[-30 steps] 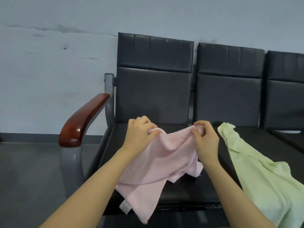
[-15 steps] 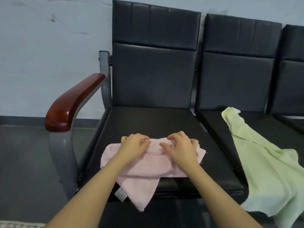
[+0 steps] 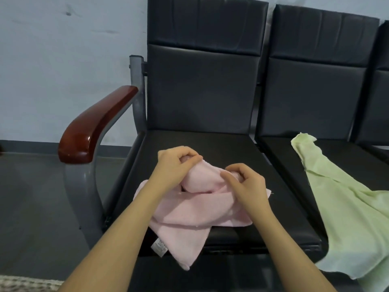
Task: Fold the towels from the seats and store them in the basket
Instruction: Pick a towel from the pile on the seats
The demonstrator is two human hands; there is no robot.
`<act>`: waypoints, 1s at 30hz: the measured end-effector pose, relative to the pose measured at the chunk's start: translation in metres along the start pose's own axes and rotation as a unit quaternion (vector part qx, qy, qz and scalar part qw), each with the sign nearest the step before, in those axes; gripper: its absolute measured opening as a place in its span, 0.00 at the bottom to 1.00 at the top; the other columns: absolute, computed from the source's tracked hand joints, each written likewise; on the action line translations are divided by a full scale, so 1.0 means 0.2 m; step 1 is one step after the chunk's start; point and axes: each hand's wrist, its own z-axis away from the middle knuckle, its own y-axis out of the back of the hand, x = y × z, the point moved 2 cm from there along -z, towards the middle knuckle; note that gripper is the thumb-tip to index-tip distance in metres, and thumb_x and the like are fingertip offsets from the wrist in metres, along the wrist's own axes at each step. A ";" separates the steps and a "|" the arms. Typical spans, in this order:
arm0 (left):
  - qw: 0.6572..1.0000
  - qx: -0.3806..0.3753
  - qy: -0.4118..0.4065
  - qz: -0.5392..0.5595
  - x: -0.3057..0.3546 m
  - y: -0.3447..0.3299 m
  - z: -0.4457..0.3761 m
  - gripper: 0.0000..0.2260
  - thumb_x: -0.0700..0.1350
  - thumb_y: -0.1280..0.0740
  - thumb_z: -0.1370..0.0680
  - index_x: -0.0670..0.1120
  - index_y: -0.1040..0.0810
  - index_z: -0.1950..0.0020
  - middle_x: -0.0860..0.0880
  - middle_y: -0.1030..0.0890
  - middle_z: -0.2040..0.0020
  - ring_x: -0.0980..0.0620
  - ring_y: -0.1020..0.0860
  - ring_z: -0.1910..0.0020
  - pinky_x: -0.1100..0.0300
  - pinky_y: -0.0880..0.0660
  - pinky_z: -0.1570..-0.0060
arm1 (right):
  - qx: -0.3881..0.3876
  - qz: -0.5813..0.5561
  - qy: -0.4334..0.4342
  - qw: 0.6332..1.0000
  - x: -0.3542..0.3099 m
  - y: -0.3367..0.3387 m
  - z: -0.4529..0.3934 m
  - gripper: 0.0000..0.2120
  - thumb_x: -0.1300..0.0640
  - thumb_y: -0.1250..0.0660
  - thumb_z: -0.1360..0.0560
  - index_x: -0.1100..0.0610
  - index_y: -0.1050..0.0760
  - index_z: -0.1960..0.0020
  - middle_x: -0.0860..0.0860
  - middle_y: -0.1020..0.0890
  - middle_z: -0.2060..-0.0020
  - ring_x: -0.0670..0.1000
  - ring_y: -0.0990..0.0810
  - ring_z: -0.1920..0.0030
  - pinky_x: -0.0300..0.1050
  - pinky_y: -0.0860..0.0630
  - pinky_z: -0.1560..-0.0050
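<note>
Black seats (image 3: 212,144) carry pink towel (image 3: 189,216), seemingly green towel (image 3: 349,218).

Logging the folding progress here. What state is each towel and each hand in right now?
pink towel: bunched, partly folded on the left seat, one corner hanging off the front edge.
green towel: unfolded, draped over the next seat.
left hand: pinching the pink towel.
right hand: pinching the pink towel.
</note>
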 end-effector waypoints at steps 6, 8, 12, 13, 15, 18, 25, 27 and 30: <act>0.970 0.048 -0.047 -0.232 -0.10 -0.15 0.01 0.06 0.51 0.30 0.25 0.50 0.19 0.52 0.53 0.27 0.52 0.50 0.30 0.47 0.62 0.49 0.50 | -0.005 0.180 -0.035 0.983 0.13 -0.04 -0.01 0.02 0.55 0.33 0.24 0.50 0.26 0.55 0.43 0.20 0.57 0.46 0.24 0.55 0.37 0.47 0.51; 0.970 0.017 -0.063 -0.234 -0.09 -0.18 0.04 0.07 0.52 0.31 0.25 0.50 0.19 0.56 0.55 0.26 0.54 0.51 0.30 0.47 0.62 0.49 0.50 | 0.017 0.186 -0.027 0.982 0.15 -0.02 -0.02 0.03 0.55 0.33 0.25 0.51 0.26 0.54 0.43 0.20 0.57 0.42 0.27 0.58 0.39 0.46 0.48; 0.962 -0.086 -0.047 -0.253 -0.10 -0.24 0.11 0.13 0.60 0.36 0.25 0.52 0.20 0.53 0.56 0.23 0.54 0.52 0.33 0.40 0.60 0.48 0.49 | 0.016 0.201 -0.021 0.979 0.17 -0.01 -0.02 0.03 0.55 0.33 0.24 0.51 0.27 0.53 0.43 0.21 0.55 0.43 0.28 0.54 0.42 0.45 0.44; 0.961 -0.097 -0.032 -0.258 -0.10 -0.26 0.13 0.15 0.61 0.37 0.24 0.51 0.20 0.52 0.55 0.22 0.53 0.51 0.35 0.36 0.59 0.48 0.48 | 0.013 0.199 -0.018 0.980 0.17 -0.01 -0.02 0.03 0.55 0.33 0.24 0.50 0.27 0.53 0.43 0.21 0.55 0.44 0.28 0.52 0.42 0.45 0.45; 0.956 -0.079 0.001 -0.281 -0.09 -0.27 0.14 0.17 0.62 0.39 0.23 0.52 0.20 0.48 0.55 0.23 0.48 0.50 0.37 0.33 0.57 0.47 0.46 | 0.012 0.190 -0.014 0.982 0.16 -0.02 -0.01 0.03 0.55 0.33 0.25 0.50 0.26 0.53 0.42 0.22 0.55 0.44 0.28 0.52 0.41 0.45 0.45; 0.934 -0.035 0.024 -0.354 -0.05 -0.30 0.14 0.20 0.63 0.44 0.22 0.53 0.23 0.40 0.54 0.23 0.43 0.49 0.34 0.35 0.54 0.43 0.45 | 0.013 0.163 -0.026 0.986 0.17 -0.02 -0.01 0.04 0.55 0.32 0.25 0.49 0.27 0.54 0.41 0.22 0.55 0.43 0.28 0.52 0.41 0.45 0.45; 0.916 -0.097 0.016 -0.388 -0.06 -0.38 0.17 0.18 0.61 0.48 0.20 0.55 0.24 0.42 0.53 0.20 0.50 0.47 0.28 0.43 0.51 0.43 0.39 | -0.001 0.175 -0.025 0.984 0.18 0.00 0.02 0.03 0.53 0.32 0.25 0.49 0.26 0.53 0.41 0.23 0.55 0.43 0.28 0.50 0.39 0.47 0.48; 0.947 -0.073 -0.008 -0.313 -0.05 -0.36 0.15 0.13 0.54 0.43 0.19 0.53 0.20 0.52 0.54 0.20 0.57 0.51 0.27 0.50 0.53 0.40 0.40 | -0.005 0.174 -0.018 0.985 0.18 0.01 0.02 0.03 0.54 0.32 0.25 0.48 0.26 0.53 0.41 0.23 0.55 0.44 0.28 0.50 0.38 0.47 0.48; 0.984 -0.034 -0.002 -0.172 -0.02 -0.28 0.12 0.09 0.49 0.37 0.21 0.51 0.18 0.55 0.54 0.18 0.63 0.51 0.26 0.55 0.57 0.39 0.42 | 0.002 0.055 -0.038 0.998 0.14 0.04 0.04 0.07 0.59 0.32 0.25 0.47 0.25 0.53 0.41 0.22 0.54 0.45 0.24 0.50 0.39 0.36 0.45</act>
